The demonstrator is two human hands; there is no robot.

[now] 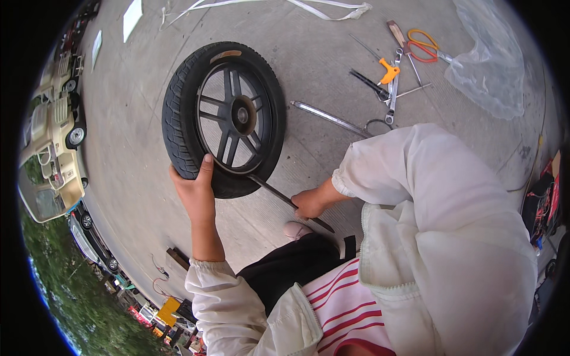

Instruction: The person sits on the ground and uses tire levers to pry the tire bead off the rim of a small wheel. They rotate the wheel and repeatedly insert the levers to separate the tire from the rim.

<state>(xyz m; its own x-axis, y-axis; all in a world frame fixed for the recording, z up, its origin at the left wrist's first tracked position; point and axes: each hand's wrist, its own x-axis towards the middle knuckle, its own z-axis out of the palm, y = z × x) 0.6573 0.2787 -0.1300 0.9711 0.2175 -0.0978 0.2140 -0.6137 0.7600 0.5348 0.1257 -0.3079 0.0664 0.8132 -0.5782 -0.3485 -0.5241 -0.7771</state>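
A black tyre on a dark spoked wheel (228, 113) stands nearly upright on the concrete ground. My left hand (195, 191) grips the tyre's lower left edge, thumb up on the tread. My right hand (309, 203) is closed round a long dark metal lever (273, 191). The lever's tip is wedged between the tyre and the rim at the wheel's lower right. Both arms are in white sleeves. A pink shoe tip (295, 229) shows just below the right hand.
Tools lie on the ground beyond the wheel: a long flat metal bar (326, 117), wrenches (392, 89), an orange-handled tool (389, 72), orange scissors (423, 46). A clear plastic bag (490, 62) lies upper right. White strapping (320, 9) lies at the top. Vehicles stand at left.
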